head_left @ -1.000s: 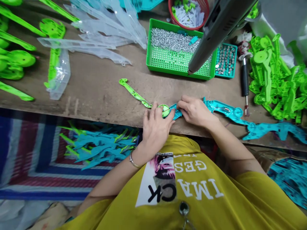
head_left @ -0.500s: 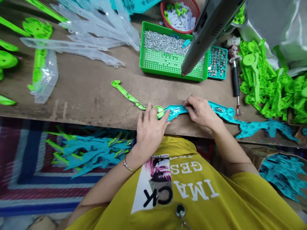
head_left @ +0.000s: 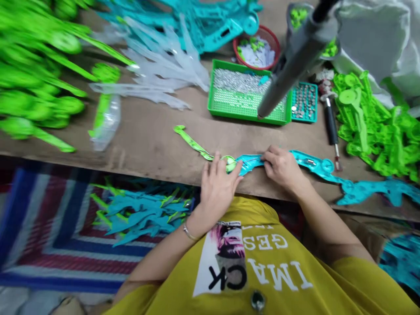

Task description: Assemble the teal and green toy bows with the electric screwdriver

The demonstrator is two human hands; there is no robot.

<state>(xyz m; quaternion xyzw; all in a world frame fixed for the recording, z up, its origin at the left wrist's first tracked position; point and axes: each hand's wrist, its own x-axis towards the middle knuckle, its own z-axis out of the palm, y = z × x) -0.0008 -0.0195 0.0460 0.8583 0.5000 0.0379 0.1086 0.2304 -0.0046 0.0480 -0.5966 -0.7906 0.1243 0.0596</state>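
Observation:
A long plastic assembly lies along the table's front edge. Its left end is a curved green piece (head_left: pixel 194 143) with a round hub, and a blue piece (head_left: pixel 311 162) continues to the right. My left hand (head_left: pixel 219 183) rests on the hub, fingers apart, its thumb and index at the green-blue joint. Pinched over the blue piece is my right hand (head_left: pixel 282 167); its fingertips are on a thin rod or wire that runs toward the hub. Another blue piece (head_left: pixel 370 190) extends from the right end.
Ahead stand a green basket (head_left: pixel 249 114) of small metal parts, a teal tray (head_left: pixel 315 101) and a red basket (head_left: pixel 278 43). A grey tool (head_left: pixel 288 65) hangs over them. A black-handled screwdriver (head_left: pixel 331 122) lies by the green pile (head_left: pixel 354 118). Clear parts (head_left: pixel 147 92) lie left.
The whole view has shifted, so the table, trays and hands appear further right and lower. Both hands keep nearly the same place on the assembly.

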